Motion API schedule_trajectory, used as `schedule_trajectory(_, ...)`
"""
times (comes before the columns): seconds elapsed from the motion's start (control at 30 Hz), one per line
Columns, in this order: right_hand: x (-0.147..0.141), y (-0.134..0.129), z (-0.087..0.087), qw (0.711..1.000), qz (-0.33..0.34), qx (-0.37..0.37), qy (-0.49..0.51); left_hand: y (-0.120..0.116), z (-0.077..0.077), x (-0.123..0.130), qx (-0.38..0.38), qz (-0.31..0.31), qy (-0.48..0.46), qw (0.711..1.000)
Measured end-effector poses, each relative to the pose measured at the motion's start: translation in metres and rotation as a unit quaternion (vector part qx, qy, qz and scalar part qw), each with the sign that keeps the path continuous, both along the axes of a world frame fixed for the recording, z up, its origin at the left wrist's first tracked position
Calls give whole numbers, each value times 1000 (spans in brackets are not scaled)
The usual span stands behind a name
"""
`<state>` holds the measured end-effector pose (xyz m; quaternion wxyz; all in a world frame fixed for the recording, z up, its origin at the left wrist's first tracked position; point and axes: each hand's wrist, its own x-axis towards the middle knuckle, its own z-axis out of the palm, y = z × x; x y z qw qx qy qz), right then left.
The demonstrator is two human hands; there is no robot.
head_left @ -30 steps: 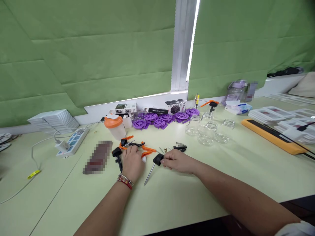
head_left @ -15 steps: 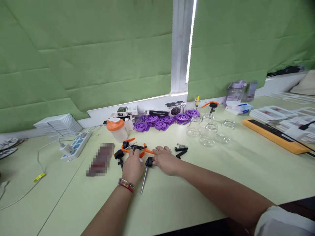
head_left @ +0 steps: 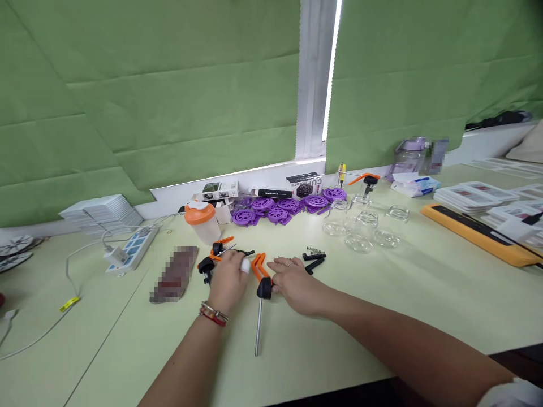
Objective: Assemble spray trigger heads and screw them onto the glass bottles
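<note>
A metal rod with a black head [head_left: 264,288] and two orange prongs stands out between my hands, its rod pointing towards me. My right hand [head_left: 299,285] grips its right side near the black head, with the thumb low and a ringed finger above. My left hand [head_left: 229,277] is bent over the black and orange parts [head_left: 218,247] left of it; its fingertips are mostly hidden, and what they hold cannot be made out. A white cover sits on one digit. Close beside this hand lies another black-headed part [head_left: 206,265].
Black pieces [head_left: 314,263] and a spring [head_left: 315,251] lie right of my hands. Behind are an orange-lidded cup [head_left: 201,220], purple wheel-like parts [head_left: 278,215] and glass jars [head_left: 365,223]. A power strip [head_left: 133,251] with cables lies left, a yellow bar [head_left: 475,234] right.
The black-headed rod has shifted right and towards me along with my right hand, and its two orange prongs now show. My left hand has moved slightly left, apart from it.
</note>
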<state>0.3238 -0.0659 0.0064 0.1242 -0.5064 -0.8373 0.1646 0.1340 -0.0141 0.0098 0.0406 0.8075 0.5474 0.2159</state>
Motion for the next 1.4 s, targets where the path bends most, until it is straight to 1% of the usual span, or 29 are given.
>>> schedule_trajectory(0.03, 0, 2, 7, 1000, 0, 6, 11, 4, 4, -10, 22, 47, -4, 999)
schedule_trajectory(0.1, -6, 7, 19, 999, 3, 23, 28, 14, 7, -31, 43, 168, 3, 985)
schedule_trajectory(0.13, -12, 11, 22, 999, 3, 38, 31, 19, 7, -40, 36, 206, 15, 978)
schedule_trajectory(0.17, -19, 16, 22, 998, 7, 56, 31, 23, 5, -49, 21, 220, 29, 975)
schedule_trajectory(0.2, -28, 21, 20, 997, 12, 74, 28, 27, 3, -55, 4, 216, 45, 975)
schedule_trajectory(0.27, -46, 32, 12, 995, 29, 98, 21, 33, -4, -61, -20, 188, 81, 979)
schedule_trajectory(0.37, -69, 45, -4, 994, 53, 95, 4, 35, -8, -62, -37, 170, 104, 979)
schedule_trajectory(0.43, -79, 50, -10, 995, 57, 83, -6, 35, -7, -63, -41, 175, 95, 979)
schedule_trajectory(0.53, -85, 56, -14, 995, 45, 87, -5, 33, -2, -68, -28, 178, 79, 980)
schedule_trajectory(0.63, -88, 62, -15, 995, 24, 100, 3, 32, 4, -77, 27, 177, 60, 982)
schedule_trajectory(0.7, -90, 66, -15, 994, 16, 103, 6, 30, 8, -82, 83, 178, 30, 980)
schedule_trajectory(0.8, -91, 70, -19, 995, 13, 103, 5, 28, 12, -88, 190, 206, -39, 959)
schedule_trajectory(0.87, -92, 72, -23, 994, 13, 105, 4, 25, 15, -90, 227, 243, -99, 938)
schedule_trajectory(0.93, -94, 74, -26, 994, 13, 111, 2, 23, 17, -89, 209, 285, -179, 918)
schedule_trajectory(1.0, -95, 76, -27, 992, 9, 122, 2, 22, 18, -87, 165, 304, -269, 899)
schedule_trajectory(1.07, -96, 76, -26, 991, 2, 130, 8, 21, 18, -82, 124, 280, -349, 886)
schedule_trajectory(1.13, -94, 73, -21, 991, -3, 130, 24, 21, 17, -77, 88, 244, -396, 881)
schedule_trajectory(1.2, -90, 69, -13, 990, -10, 130, 54, 20, 15, -72, 55, 220, -409, 884)
schedule_trajectory(1.3, -77, 56, -1, 982, -35, 121, 137, 15, 14, -64, 12, 186, -381, 906)
schedule_trajectory(1.33, -72, 50, 2, 978, -41, 101, 177, 12, 14, -60, -2, 178, -368, 913)
schedule_trajectory(1.37, -66, 44, 5, 972, -44, 63, 223, 9, 15, -56, -15, 173, -354, 919)
schedule_trajectory(1.4, -60, 37, 7, 961, -39, 8, 273, 5, 15, -51, -27, 170, -343, 924)
